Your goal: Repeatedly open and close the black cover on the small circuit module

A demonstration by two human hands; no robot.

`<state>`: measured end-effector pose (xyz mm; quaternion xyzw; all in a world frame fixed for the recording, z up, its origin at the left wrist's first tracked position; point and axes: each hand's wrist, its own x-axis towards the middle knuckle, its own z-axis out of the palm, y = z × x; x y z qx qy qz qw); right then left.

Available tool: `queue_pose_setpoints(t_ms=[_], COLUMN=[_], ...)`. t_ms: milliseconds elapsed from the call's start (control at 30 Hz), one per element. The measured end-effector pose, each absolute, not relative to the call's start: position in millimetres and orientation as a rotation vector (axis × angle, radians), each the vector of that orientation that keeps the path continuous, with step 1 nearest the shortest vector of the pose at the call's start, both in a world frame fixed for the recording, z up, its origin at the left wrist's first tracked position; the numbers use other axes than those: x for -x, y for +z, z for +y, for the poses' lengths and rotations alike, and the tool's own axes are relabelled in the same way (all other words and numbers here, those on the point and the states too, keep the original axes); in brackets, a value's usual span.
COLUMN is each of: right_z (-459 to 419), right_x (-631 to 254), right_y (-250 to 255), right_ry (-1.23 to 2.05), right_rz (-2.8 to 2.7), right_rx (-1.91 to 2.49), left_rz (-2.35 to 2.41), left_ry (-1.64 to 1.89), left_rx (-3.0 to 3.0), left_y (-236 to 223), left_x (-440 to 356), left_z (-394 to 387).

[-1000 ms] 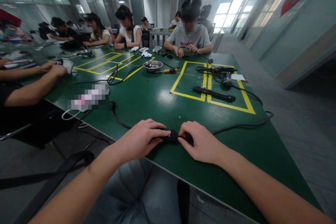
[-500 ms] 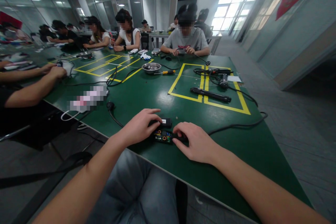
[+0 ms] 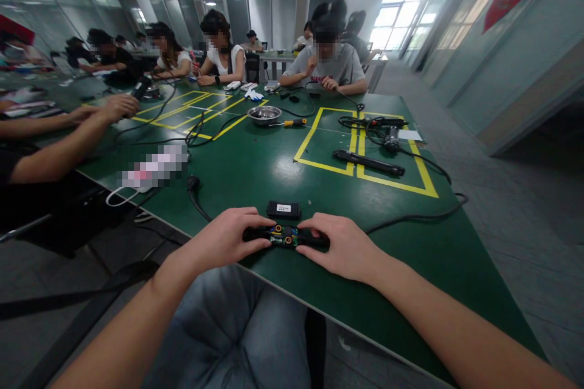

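An opened black device with a bare circuit board (image 3: pixel 283 236) lies near the front edge of the green table (image 3: pixel 255 164). My left hand (image 3: pixel 225 242) grips its left end with curled fingers. Over its right end my right hand (image 3: pixel 342 244) is pressed, fingers bent, where a black cable (image 3: pixel 410 216) leaves it. The removed black cover (image 3: pixel 283 209), with a white label, rests on the table just behind the device, apart from both hands.
Yellow tape rectangles (image 3: pixel 365 164) mark the table; a black rod-shaped tool (image 3: pixel 368 163) and a cabled tool (image 3: pixel 387 130) lie there. A metal bowl (image 3: pixel 264 114) and a screwdriver (image 3: pixel 288 123) sit further back. Other people sit along the left and far sides. A plug (image 3: pixel 194 183) lies at left.
The black cover has come off the device and now lies behind it, exposing the circuit board. My left hand came back from the cover to the device's left end.
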<state>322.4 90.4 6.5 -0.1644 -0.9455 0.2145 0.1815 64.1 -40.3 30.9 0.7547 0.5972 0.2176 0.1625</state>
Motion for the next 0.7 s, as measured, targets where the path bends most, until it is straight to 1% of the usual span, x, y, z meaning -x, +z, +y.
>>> queue_pose_setpoints(t_ms=[233, 333, 533, 633, 700], right_z=[88.8, 89.9, 90.7, 90.8, 90.8], right_x=[-326.5, -326.4, -325.5, -325.3, -325.0], right_y=[14.9, 14.9, 13.9, 13.5, 12.8], right_ry=[0.727, 0.709, 0.676, 0.667, 0.671], right_rz=[-2.598, -2.62, -2.627, -2.629, -2.625], right_rx=[0.409, 0.391, 0.386, 0.393, 0.389], left_rz=[1.662, 1.643, 1.753, 1.768, 1.777], left_ry=[0.784, 0.743, 0.518, 0.639, 0.639], left_rx=[-2.038, -2.108, -2.384, -2.367, -2.334], left_y=[35.1, 35.0, 48.6, 45.1, 38.1], left_x=[-60.4, -55.2, -63.6, -73.9, -76.8], left_z=[-43.5, -42.1, -31.2, -12.0, 1.3])
